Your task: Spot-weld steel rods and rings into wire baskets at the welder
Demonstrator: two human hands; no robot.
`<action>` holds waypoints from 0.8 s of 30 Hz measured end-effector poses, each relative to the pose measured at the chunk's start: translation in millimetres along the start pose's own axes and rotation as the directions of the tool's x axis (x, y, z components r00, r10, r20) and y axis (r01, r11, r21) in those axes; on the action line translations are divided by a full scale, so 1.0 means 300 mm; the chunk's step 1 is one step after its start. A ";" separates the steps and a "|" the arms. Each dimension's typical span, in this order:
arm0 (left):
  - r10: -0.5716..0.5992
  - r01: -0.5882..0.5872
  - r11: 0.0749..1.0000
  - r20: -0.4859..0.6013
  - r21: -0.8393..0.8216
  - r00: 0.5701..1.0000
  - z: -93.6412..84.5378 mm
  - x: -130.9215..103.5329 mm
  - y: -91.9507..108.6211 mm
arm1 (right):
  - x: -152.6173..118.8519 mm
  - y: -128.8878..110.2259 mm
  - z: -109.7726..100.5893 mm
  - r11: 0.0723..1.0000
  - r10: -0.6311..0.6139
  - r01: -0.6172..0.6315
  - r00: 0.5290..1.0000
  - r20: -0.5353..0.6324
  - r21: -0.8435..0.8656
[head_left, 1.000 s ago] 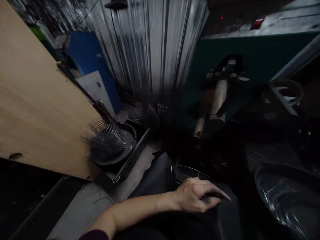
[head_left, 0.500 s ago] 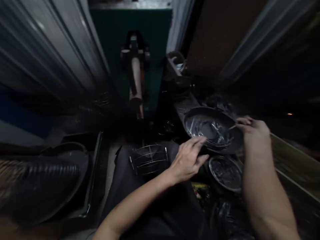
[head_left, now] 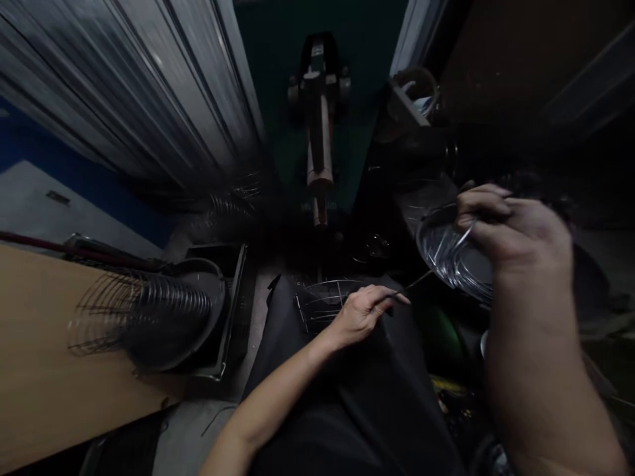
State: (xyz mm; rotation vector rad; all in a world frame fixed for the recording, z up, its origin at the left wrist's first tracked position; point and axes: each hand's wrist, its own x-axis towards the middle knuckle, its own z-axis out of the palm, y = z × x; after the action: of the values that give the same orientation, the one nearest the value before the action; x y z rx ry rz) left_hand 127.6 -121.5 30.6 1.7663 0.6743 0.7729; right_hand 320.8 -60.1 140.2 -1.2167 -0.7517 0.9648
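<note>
My left hand (head_left: 364, 311) is over my lap, its fingers pinched on the end of a thin dark wire (head_left: 419, 281) that runs up to the right. A curved wire frame (head_left: 322, 301) lies on the dark cloth over my lap, just behind and beside that hand. My right hand (head_left: 496, 218) is raised and closed round a thin metal piece, over a round pan (head_left: 590, 277) holding shiny metal rings or wires (head_left: 454, 258). Whether both hands hold the same wire cannot be made out.
Ahead stands a green machine (head_left: 362, 165) with a jutting rod-like part (head_left: 320, 145). On the left, a round tray (head_left: 208, 281) carries a stack of wire rings (head_left: 169, 304) beside a wooden board (head_left: 40, 330). A small container (head_left: 414, 99) is at the back right.
The view has swung left. My left hand has closed from spread fingers onto a wire. My right hand has risen, moving nearer the shiny rings in the pan.
</note>
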 end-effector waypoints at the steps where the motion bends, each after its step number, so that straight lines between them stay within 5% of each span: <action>1: -0.039 0.038 0.999 -0.057 -0.016 0.998 -0.017 0.005 0.001 | -0.016 0.056 0.023 0.999 -0.006 0.004 0.999 0.045 0.042; 4: -0.126 0.112 0.990 -0.180 -0.086 0.976 -0.068 0.037 0.014 | -0.131 0.214 0.088 0.998 0.060 -0.064 0.968 0.242 0.006; 7: -0.146 0.131 0.983 -0.119 -0.129 0.982 -0.121 0.057 0.000 | -0.211 0.295 0.124 0.981 0.103 -0.054 0.958 0.266 -0.188; 11: -0.192 0.179 0.967 -0.052 -0.182 0.980 -0.149 0.034 -0.059 | -0.131 0.295 0.155 0.996 0.000 0.008 0.996 0.091 -0.084; 14: -0.253 0.233 0.962 -0.146 -0.143 0.956 -0.155 0.016 -0.077 | -0.092 0.301 0.182 0.996 0.081 -0.076 0.982 0.169 -0.035; 20: -0.198 0.232 0.946 -0.160 0.227 0.967 -0.214 -0.103 -0.076 | -0.152 0.409 0.195 0.973 0.163 -0.098 0.934 0.317 -0.210; 24: -0.104 0.223 0.855 -0.268 0.469 0.958 -0.201 -0.234 -0.183 | -0.119 0.480 0.198 0.936 0.295 -0.194 0.888 0.352 -0.295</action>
State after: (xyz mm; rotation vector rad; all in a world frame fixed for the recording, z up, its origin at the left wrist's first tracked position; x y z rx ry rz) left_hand 32.4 -122.7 -19.6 2.0560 1.2600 0.7365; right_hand 224.6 -58.3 12.5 -1.3812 -1.0790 1.3835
